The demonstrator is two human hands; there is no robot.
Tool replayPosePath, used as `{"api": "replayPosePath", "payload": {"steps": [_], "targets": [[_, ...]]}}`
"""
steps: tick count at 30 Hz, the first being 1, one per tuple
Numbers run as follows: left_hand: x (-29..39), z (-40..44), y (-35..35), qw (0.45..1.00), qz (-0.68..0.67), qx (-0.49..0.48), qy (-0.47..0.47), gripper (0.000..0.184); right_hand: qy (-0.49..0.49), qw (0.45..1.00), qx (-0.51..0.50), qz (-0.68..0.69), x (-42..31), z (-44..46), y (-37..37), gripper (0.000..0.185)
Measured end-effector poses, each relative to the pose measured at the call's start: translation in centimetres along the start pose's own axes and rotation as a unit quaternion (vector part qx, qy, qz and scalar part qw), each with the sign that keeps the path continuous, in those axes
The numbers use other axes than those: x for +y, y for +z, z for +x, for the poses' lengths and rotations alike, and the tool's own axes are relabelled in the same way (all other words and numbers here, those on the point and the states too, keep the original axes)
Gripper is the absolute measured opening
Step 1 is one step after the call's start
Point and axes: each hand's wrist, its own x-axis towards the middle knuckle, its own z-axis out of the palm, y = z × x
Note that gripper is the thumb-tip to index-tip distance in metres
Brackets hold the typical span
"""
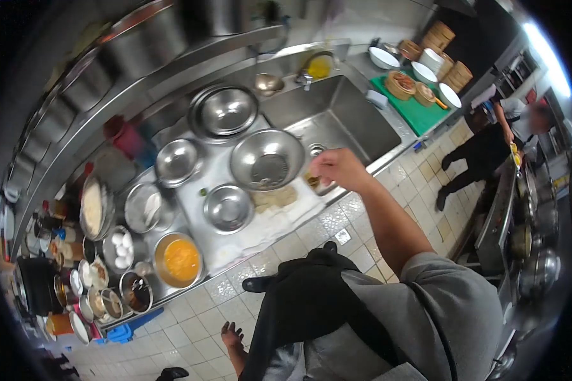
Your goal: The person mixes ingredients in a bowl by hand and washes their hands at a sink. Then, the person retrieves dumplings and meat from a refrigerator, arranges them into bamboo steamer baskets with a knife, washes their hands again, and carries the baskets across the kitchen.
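Note:
My right hand (332, 169) is raised over the near left corner of the sink (356, 127), its fingers bent together; what they hold, if anything, is too small to make out. Just left of it sits a perforated steel bowl (268, 159), beside a pale, wet-looking mass (274, 199) on a white cloth (260, 232). A smaller steel bowl (229, 209) stands further left. Low beside my body hangs my left hand (232, 334), fingers spread and empty, away from the counter.
A bowl of orange-yellow liquid (181, 259), a bowl of eggs (122, 249) and several steel bowls line the counter's left. Bamboo steamers (401, 85) stand on a green board (419, 114) past the sink. Another person (489, 143) is at the right.

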Motion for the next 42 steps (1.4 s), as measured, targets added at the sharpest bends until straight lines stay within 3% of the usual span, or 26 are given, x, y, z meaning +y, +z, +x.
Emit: {"api": "replayPosePath", "payload": {"steps": [4,6,7,8,10,16,22,28,30,32,33,34,36,40,42], "targets": [[2.7,0.1,7.2,0.997,0.021,-0.031,0.071,0.052,-0.002,0.985,0.17,0.017,6.3,-4.6,-14.5,0.01],[8.5,-5.3,13.3,0.999,0.048,-0.011,0.019,0.049,0.004,0.966,0.248,-0.068,7.6,-6.3,-21.0,0.011],[8.0,-4.4,14.8,0.986,0.109,-0.065,0.105,0.045,-0.019,0.963,0.263,-0.052,7.9,-6.9,-24.0,0.013],[11.4,-7.6,18.1,0.992,0.095,-0.053,0.06,0.044,-0.042,0.959,0.278,-0.036,7.8,-7.4,-26.7,0.014],[14.7,-9.7,21.5,0.986,0.046,-0.151,0.056,0.043,-0.057,0.934,0.344,-0.077,6.2,-7.9,-31.6,0.013],[25.7,-17.8,30.9,0.957,0.048,-0.232,0.168,0.042,-0.168,0.847,0.47,-0.184,2.7,-3.9,-44.2,0.015],[34.1,-17.9,38.6,0.922,0.044,-0.303,0.236,0.041,-0.192,0.841,0.487,-0.135,1.9,4.2,-51.2,0.022],[41.8,-14.4,47.9,0.91,0.087,-0.272,0.302,0.039,-0.238,0.802,0.534,-0.125,2.6,9.6,-53.5,0.021],[44.0,-13.9,50.1,0.916,0.092,-0.261,0.289,0.038,-0.259,0.772,0.559,-0.154,5.3,11.9,-54.4,0.022],[45.6,-13.1,52.2,0.906,0.098,-0.251,0.325,0.038,-0.209,0.737,0.584,-0.269,9.5,15.0,-55.5,0.021],[46.1,-13.0,53.1,0.911,0.077,-0.251,0.318,0.037,-0.201,0.769,0.545,-0.265,11.8,16.6,-55.5,0.019],[46.3,-13.5,54.0,0.915,0.077,-0.245,0.311,0.037,-0.13,0.797,0.455,-0.375,14.0,18.0,-56.2,0.017],[47.1,-14.8,55.9,0.926,0.079,-0.185,0.321,0.036,-0.001,0.85,0.364,-0.382,16.8,19.5,-56.6,0.019],[45.0,-15.6,59.1,0.94,0.038,-0.165,0.296,0.038,-0.033,0.883,0.376,-0.28,16.6,20.6,-58.5,0.021],[44.7,-15.3,61.2,0.947,0.034,-0.165,0.274,0.039,-0.046,0.864,0.335,-0.374,19.0,21.2,-59.4,0.021]]}}
